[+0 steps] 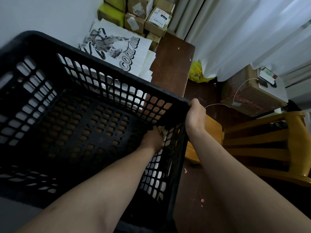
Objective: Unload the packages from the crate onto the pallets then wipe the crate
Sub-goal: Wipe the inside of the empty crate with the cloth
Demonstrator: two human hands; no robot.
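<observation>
Head view: black plastic crate [104, 76], open lattice of rounded slots on walls and floor, thick solid rim, nothing inside but a hand. It fills the left and centre of the view, tilted, its far wall over the brown wooden table [171, 64]; whether it rests there cannot be told. Near side cut off by the frame's edge and by both forearms. Left hand [152, 138] reaches down inside to the right wall, its grip curled onto a pale crumpled cloth [162, 130] pressed against the lattice; the fingers are mostly hidden behind the knuckles. Right hand [196, 115] has its grip wrapped tight over the rim at the far right corner. Beyond the crate, a flat white bag [117, 47] printed "COOL GIRL", partly seen through the slots, with stacked cardboard boxes [143, 15] behind it, labels too blurred to read. Slatted yellow wooden chair [262, 148] at right; white curtain [235, 31] in soft folds.
</observation>
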